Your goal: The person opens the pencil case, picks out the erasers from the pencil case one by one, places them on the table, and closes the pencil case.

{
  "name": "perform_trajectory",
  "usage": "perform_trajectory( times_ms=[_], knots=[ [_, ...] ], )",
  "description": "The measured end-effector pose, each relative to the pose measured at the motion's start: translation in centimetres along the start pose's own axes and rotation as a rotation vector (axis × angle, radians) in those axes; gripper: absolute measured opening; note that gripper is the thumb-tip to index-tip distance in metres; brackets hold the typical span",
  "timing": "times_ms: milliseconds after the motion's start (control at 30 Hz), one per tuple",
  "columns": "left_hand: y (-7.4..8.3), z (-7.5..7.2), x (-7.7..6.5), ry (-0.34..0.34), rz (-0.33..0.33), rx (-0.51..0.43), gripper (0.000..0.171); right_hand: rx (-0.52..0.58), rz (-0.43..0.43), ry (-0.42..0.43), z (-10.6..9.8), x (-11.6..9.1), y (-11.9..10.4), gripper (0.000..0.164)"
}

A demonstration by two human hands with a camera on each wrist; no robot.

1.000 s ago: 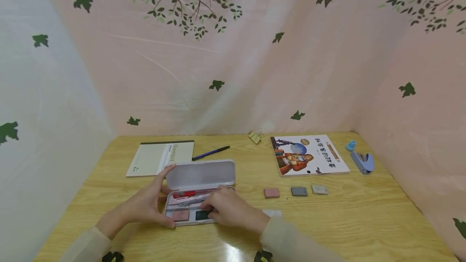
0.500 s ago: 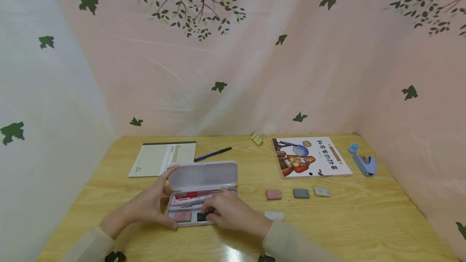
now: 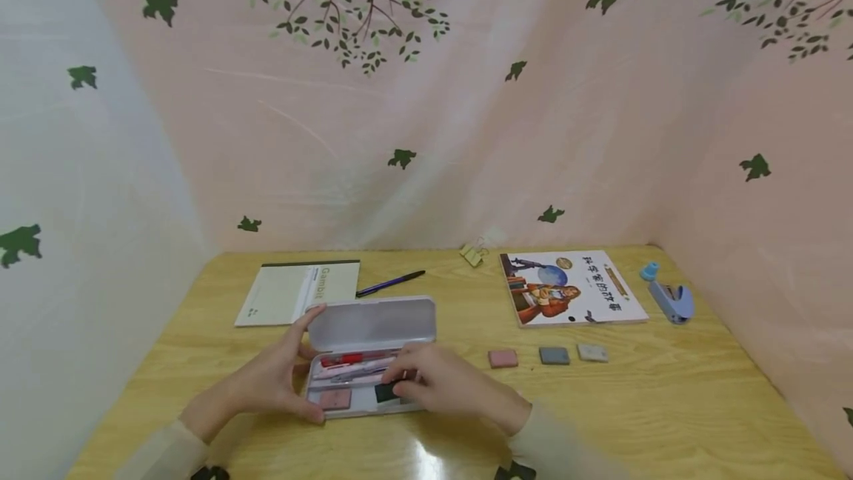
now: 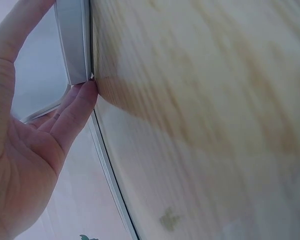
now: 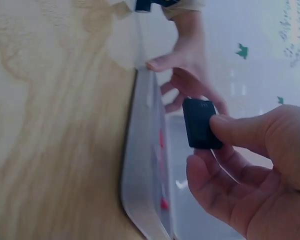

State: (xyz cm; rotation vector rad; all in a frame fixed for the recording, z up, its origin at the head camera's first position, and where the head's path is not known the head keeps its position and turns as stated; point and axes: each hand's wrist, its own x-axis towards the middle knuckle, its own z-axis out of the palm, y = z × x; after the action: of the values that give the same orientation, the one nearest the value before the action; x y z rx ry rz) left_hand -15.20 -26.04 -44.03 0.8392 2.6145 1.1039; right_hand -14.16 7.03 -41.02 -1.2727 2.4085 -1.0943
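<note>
An open pencil case (image 3: 363,410) with a grey-white lid (image 3: 373,323) lies on the table. Inside are a pink eraser (image 3: 335,398) in the front compartment and several pens (image 3: 353,369) behind it. My left hand (image 3: 276,369) grips the case's left end, thumb at the front edge and a finger up against the lid. Between thumb and fingers, my right hand (image 3: 443,384) pinches a dark green-black eraser (image 5: 201,123), which appears raised above the case in the right wrist view. The right hand hides the case's right end.
Right of the case lie pink (image 3: 503,358), grey (image 3: 554,355) and whitish (image 3: 592,352) erasers. Behind are a notebook (image 3: 300,293), a pen (image 3: 390,284), a binder clip (image 3: 474,254), a picture-covered book (image 3: 573,287), a small blue object (image 3: 649,270) and a blue stapler-like tool (image 3: 670,301).
My right hand has moved to the right and lifted the dark eraser from the front compartment. Its wrist now covers the whitish piece seen beside it before. The left hand stays on the case.
</note>
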Motion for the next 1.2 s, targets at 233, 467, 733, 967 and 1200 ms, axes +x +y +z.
perform_trajectory(
  times_ms=[233, 467, 733, 967, 1200],
  knots=[
    [0.1, 0.2, 0.1, 0.007, -0.008, 0.006, 0.146, 0.217, 0.068, -0.007, -4.4, -5.1, 1.6, 0.014],
    [0.3, -0.2, -0.1, 0.021, -0.016, 0.014, 0.148, 0.285, 0.088, 0.049, -8.2, -12.2, 5.5, 0.019],
    [0.1, 0.2, 0.2, 0.01, 0.015, -0.011, 0.147, 0.424, 0.193, -0.01, -10.1, -19.0, 9.6, 0.023],
    [0.1, 0.3, 0.2, 0.013, 0.014, -0.02, 0.146, 0.398, 0.299, -0.014, -10.1, -20.8, 10.6, 0.022],
    [0.3, 0.2, 0.1, 0.013, -0.008, -0.006, 0.146, 0.367, 0.364, -0.002, -9.7, -20.6, 10.7, 0.021]
  ],
)
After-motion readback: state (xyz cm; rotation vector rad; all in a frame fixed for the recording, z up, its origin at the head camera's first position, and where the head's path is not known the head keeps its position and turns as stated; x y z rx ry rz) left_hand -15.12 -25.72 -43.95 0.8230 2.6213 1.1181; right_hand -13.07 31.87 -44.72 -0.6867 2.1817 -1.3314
